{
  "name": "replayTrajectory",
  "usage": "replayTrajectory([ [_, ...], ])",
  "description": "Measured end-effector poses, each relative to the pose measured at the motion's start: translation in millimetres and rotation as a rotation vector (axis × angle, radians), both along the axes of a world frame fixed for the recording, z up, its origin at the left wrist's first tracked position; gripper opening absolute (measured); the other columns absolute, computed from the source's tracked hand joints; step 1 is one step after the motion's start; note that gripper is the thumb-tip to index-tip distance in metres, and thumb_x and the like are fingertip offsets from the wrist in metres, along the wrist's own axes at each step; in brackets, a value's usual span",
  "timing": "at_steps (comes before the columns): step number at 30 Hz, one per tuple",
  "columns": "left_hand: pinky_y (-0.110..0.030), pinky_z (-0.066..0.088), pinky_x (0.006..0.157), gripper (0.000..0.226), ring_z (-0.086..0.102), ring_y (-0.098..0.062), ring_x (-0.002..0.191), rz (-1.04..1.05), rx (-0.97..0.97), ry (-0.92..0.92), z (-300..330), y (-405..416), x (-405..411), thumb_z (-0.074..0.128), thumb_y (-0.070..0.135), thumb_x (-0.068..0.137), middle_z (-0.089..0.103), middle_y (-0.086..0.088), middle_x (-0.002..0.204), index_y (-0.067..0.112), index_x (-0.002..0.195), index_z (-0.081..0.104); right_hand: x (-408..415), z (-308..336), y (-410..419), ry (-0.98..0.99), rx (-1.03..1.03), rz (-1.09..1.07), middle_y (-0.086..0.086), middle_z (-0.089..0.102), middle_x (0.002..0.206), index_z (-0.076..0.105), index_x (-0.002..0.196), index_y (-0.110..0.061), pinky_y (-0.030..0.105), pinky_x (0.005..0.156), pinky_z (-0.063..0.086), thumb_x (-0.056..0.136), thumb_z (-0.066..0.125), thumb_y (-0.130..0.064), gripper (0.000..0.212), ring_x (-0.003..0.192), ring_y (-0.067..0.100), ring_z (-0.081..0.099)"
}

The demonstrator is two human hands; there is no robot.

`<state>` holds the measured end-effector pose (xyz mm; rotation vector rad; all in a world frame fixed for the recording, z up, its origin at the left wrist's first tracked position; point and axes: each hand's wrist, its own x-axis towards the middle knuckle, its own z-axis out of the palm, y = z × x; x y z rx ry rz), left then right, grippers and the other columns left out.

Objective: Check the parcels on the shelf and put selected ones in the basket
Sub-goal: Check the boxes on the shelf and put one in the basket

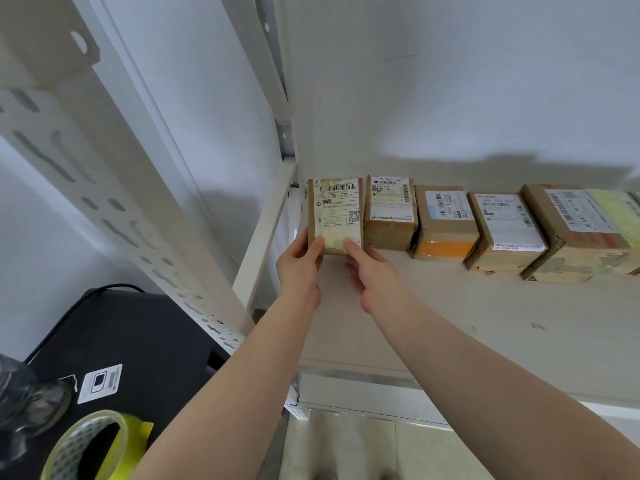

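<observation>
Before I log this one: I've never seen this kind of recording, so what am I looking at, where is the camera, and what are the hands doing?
There is no robot here. A person wears a wide-angle camera on the head, looking forward and down, so the two arms reaching in are the person's own. The left hand and right hand grip the lower end of the leftmost parcel, tilting its label toward the camera. It belongs to a row of cardboard parcels along the back of a white shelf. At lower left, a roll of tape lies on a black surface. No basket is in view.
</observation>
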<state>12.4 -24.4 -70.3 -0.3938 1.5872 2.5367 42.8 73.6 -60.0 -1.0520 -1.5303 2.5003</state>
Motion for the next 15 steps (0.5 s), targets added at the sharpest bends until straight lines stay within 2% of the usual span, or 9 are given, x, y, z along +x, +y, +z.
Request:
replayTrajectory([
  [5,-0.029,0.053,0.095,0.04,0.065,-0.017,0.111,0.017,0.014,0.017,3.5,-1.2,-2.5,0.059,0.0,0.091,0.068,-0.007,0.122,0.007,0.13,0.059,-0.2,4.5,-1.9,0.012,-0.008,0.009,0.001,0.07,0.117,0.065,0.122,-0.016,0.021,0.068,0.042,0.087,0.073,-0.027,0.038,0.105,0.016,0.06],
  [9,-0.03,0.052,0.096,0.04,0.065,-0.018,0.112,0.023,0.008,0.022,4.7,-0.9,-4.5,0.059,0.0,0.091,0.068,-0.008,0.123,0.006,0.131,0.059,-1.7,6.7,-2.2,0.001,-0.002,0.02,0.001,0.07,0.111,0.066,0.112,-0.02,0.022,0.071,0.044,0.085,0.074,-0.029,0.03,0.098,0.016,0.059],
  [15,-0.026,0.054,0.092,0.039,0.066,-0.016,0.109,0.043,0.014,0.013,9.6,-1.1,-4.5,0.059,0.0,0.091,0.068,-0.007,0.121,0.006,0.129,0.06,-3.9,11.6,-2.6,-0.022,0.025,0.027,0.002,0.07,0.115,0.065,0.123,-0.017,0.025,0.073,0.044,0.085,0.074,-0.032,0.042,0.097,0.016,0.063],
])
